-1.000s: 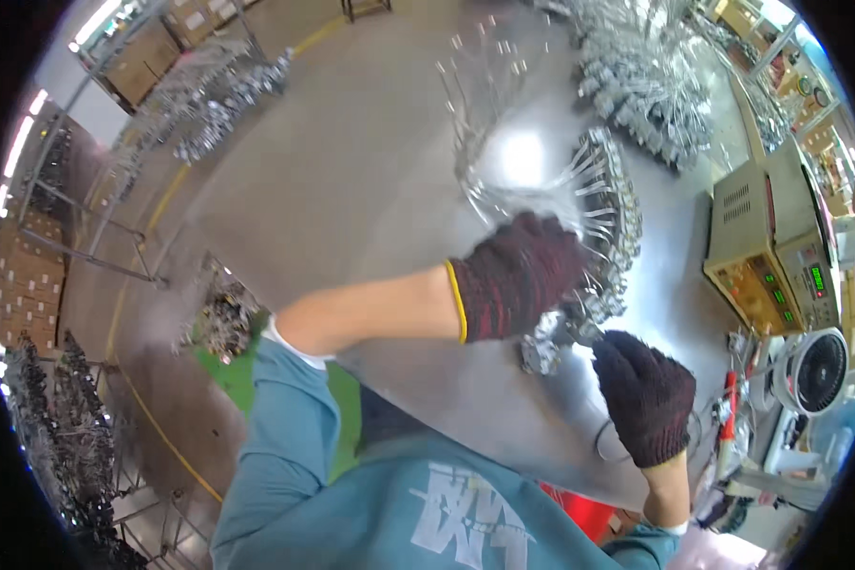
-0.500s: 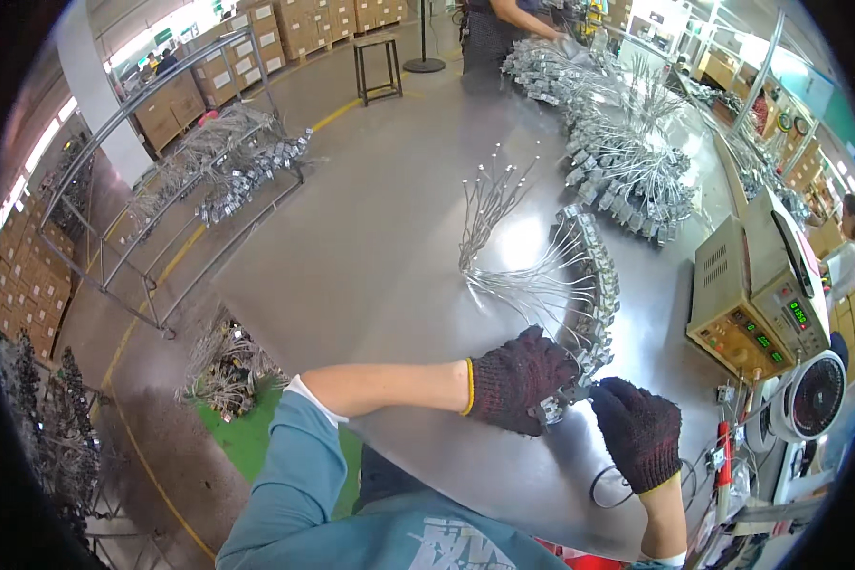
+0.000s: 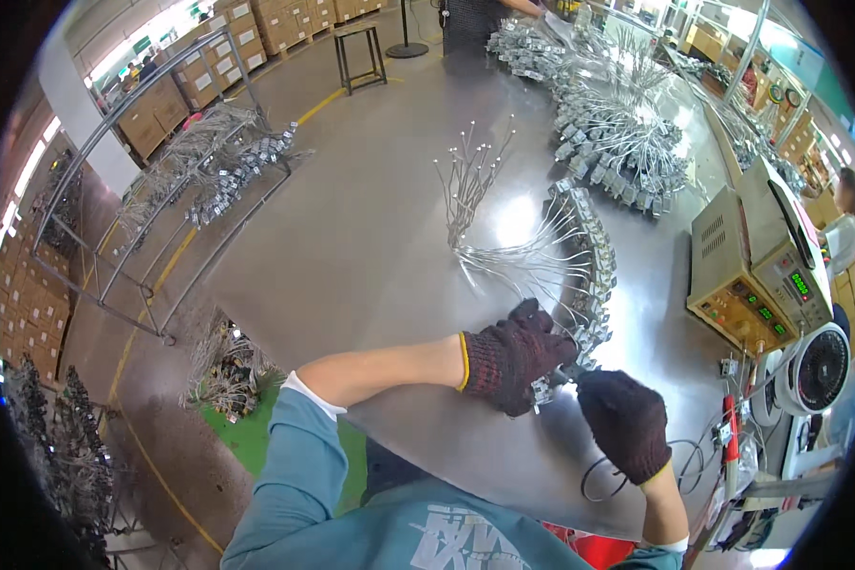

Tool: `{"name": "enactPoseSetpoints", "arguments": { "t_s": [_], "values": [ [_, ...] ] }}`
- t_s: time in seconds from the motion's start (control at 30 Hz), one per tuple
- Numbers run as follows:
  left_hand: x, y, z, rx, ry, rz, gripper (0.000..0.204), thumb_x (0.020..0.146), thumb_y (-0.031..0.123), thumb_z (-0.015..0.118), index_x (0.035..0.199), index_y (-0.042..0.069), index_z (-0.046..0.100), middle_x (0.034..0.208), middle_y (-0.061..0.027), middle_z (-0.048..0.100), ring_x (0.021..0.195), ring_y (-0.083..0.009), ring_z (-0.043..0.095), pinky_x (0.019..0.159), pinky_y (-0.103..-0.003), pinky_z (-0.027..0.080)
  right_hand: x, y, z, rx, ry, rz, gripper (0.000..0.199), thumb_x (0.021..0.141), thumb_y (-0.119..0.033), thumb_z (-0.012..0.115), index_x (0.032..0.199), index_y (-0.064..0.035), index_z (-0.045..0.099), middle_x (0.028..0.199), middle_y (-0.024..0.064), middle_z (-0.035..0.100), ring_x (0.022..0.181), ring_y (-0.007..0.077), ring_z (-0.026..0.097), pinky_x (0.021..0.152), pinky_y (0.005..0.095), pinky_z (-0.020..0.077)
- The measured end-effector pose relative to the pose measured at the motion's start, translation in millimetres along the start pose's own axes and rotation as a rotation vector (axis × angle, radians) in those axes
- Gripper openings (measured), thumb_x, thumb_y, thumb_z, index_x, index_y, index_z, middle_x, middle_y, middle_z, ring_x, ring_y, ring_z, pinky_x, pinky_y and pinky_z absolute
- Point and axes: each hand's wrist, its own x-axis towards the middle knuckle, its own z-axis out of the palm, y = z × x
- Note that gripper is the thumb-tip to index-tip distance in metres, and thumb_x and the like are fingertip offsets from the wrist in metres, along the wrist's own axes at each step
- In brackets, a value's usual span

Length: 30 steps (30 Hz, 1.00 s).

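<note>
A curved row of small silvery metal parts (image 3: pixel 595 261) with thin pale wires lies on the grey metal table (image 3: pixel 332 237). The wires gather to the left in a bundle (image 3: pixel 461 214) whose tips stand upward. At the near end of the row, my left hand (image 3: pixel 521 356), in a dark knitted glove, is closed round a metal part (image 3: pixel 541 390) that shows below its fingers. My right hand (image 3: pixel 623 423), gloved alike, is closed just beside it, fingertips toward the left hand. What it grips is mostly hidden. A black cable (image 3: pixel 589 483) loops beneath its wrist.
Right of the row stands a beige bench instrument (image 3: pixel 731 285) with green displays, and a white fan (image 3: pixel 815 370) is beside it. More wired parts (image 3: pixel 617 157) are heaped at the far right. A metal rack (image 3: pixel 114 266) stands left; a co-worker's arm (image 3: pixel 521 8) is at the far end.
The view has shifted slightly. Both hands stay at the near end of the row, the right one a little closer to the left. The instrument's green readings differ.
</note>
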Motion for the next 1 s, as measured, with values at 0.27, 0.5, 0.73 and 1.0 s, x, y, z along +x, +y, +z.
{"name": "enactPoseSetpoints", "arguments": {
  "t_s": [0.27,0.5,0.73,1.0],
  "values": [
    [-26,5,-5,0.130,0.023,0.038,0.084,0.068,0.034,0.085,0.143,0.008,0.057,0.141,-0.0143,0.056,0.125,-0.0398,0.055,0.113,-0.062,0.036,11,-14,9,-0.197,0.021,0.009,0.016,0.091,-0.010,0.076,0.107,-0.0120,0.079,0.110,0.0105,0.079,0.087,0.0333,0.077,0.075,0.0424,0.0611],
    [-16,1,14,-0.225,0.275,0.196,0.086,0.066,0.041,0.090,0.136,0.004,0.056,0.133,-0.0220,0.054,0.125,-0.0431,0.052,0.113,-0.054,0.041,13,-15,6,-0.267,0.025,0.054,0.017,0.093,-0.010,0.074,0.109,-0.0124,0.078,0.110,0.0109,0.078,0.087,0.0337,0.076,0.074,0.0422,0.0607],
    [0,6,64,-0.428,0.703,0.047,0.078,0.060,0.043,0.100,0.119,0.012,0.058,0.124,-0.0144,0.058,0.128,-0.0451,0.051,0.121,-0.053,0.039,15,-34,-10,-0.065,0.038,0.177,0.018,0.094,-0.008,0.077,0.112,-0.0067,0.079,0.109,0.0144,0.079,0.091,0.0318,0.078,0.081,0.0371,0.0613],
    [-12,15,27,-0.357,1.001,0.019,0.087,0.053,0.036,0.104,0.121,0.009,0.058,0.111,-0.0141,0.062,0.106,-0.0398,0.059,0.095,-0.052,0.051,36,-49,-30,0.248,0.068,0.118,0.017,0.094,-0.003,0.077,0.111,0.0021,0.075,0.109,0.0177,0.076,0.096,0.0283,0.075,0.089,0.0363,0.0578]
  ]
}}
